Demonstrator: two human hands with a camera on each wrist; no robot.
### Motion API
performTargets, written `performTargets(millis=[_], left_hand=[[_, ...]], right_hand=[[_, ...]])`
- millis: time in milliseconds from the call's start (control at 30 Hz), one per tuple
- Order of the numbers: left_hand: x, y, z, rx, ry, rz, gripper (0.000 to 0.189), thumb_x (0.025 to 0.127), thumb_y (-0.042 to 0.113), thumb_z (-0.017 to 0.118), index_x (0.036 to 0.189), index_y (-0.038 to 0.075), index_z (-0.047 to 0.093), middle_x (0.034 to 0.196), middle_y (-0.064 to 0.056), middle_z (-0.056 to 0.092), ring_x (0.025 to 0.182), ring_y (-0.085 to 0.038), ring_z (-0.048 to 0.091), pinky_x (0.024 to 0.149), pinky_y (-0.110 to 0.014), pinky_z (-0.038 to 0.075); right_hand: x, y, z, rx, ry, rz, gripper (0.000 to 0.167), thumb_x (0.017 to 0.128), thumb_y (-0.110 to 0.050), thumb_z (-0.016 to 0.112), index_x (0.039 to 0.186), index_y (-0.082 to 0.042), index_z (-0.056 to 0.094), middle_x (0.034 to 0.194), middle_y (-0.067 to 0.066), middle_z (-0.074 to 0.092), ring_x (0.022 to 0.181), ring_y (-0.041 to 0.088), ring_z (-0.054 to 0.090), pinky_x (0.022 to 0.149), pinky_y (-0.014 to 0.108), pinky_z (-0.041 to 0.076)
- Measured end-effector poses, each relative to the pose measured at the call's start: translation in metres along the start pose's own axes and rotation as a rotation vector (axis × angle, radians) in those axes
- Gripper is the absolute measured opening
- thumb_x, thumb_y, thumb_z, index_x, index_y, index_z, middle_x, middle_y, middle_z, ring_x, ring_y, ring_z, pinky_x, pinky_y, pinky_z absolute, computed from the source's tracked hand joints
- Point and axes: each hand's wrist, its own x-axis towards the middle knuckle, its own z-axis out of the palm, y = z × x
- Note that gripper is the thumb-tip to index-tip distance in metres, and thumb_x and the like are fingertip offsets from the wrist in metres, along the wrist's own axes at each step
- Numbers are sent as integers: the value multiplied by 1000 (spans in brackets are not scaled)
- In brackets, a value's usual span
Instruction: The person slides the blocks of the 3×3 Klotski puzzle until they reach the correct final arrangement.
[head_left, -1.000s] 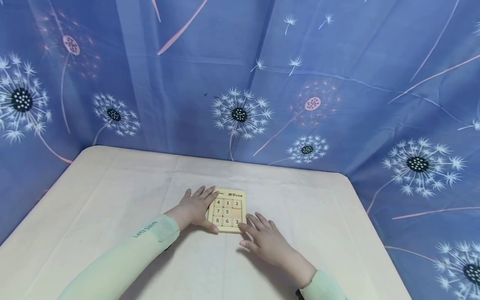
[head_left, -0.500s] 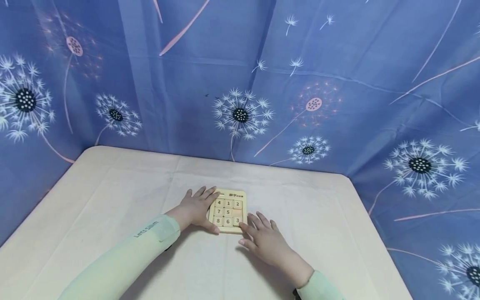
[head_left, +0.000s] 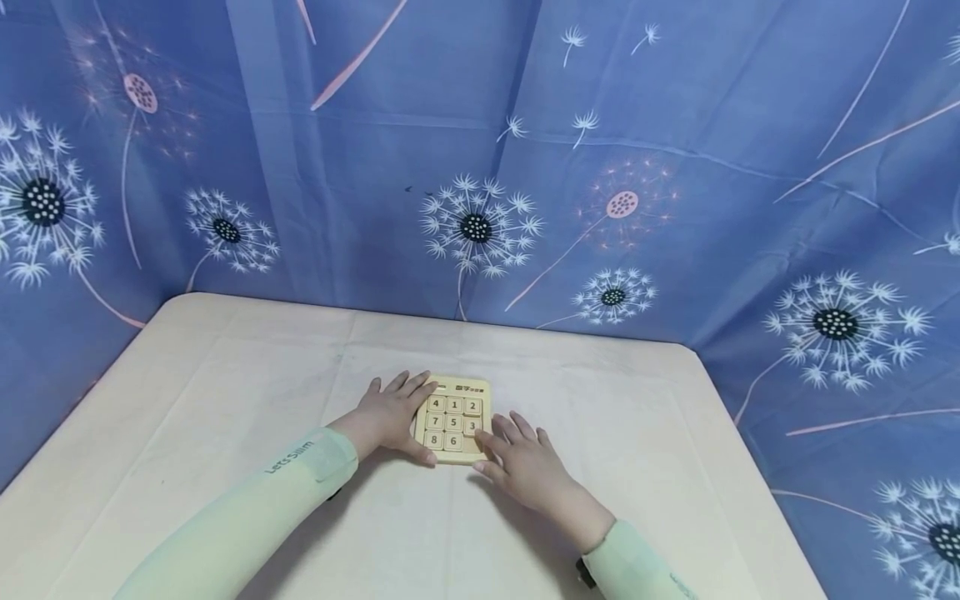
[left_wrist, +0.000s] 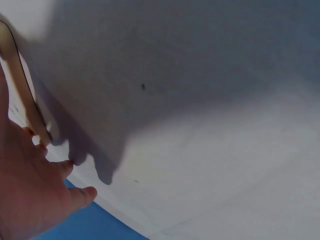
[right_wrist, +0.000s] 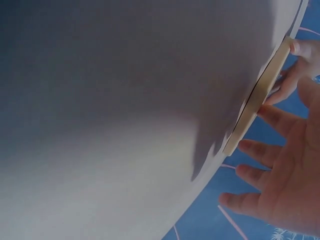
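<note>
A pale yellow sliding number puzzle [head_left: 452, 457] lies flat on the table. Its tiles read 4, 1, 2 across the top row, 7, 5, 3 across the middle, then 8 and 6 below; the bottom right slot is bare. My left hand [head_left: 386, 419] rests along the puzzle's left side, fingers spread over the upper left corner and thumb at the lower left. With its index fingertip, my right hand [head_left: 534, 473] touches the number 3 tile [head_left: 471, 426], its other fingers extended past the right edge. Both wrist views show only the puzzle's side edge [right_wrist: 260, 95], not the tiles.
A cream cloth covers the table [head_left: 247, 375]. Behind it and at both sides hangs a blue curtain [head_left: 360, 192] with a dandelion print. Pale green sleeves [head_left: 255, 504] cover both forearms.
The number 3 tile has slid up from the bottom right slot to the middle right slot, the right index finger moving up with it. The left hand stays in place.
</note>
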Motion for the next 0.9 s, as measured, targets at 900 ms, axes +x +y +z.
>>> performTargets(millis=[900], left_hand=[[-1,-3,2,-13,22,19,125,69,75,80,164,15,25,175,-6,16,161,-39,15,127,-69,18]], right_hand=[[7,7,-6,-12,-45,-16,52,104,-47,52,148,-20,55,161,21,42,151,48,34,116,75,34]])
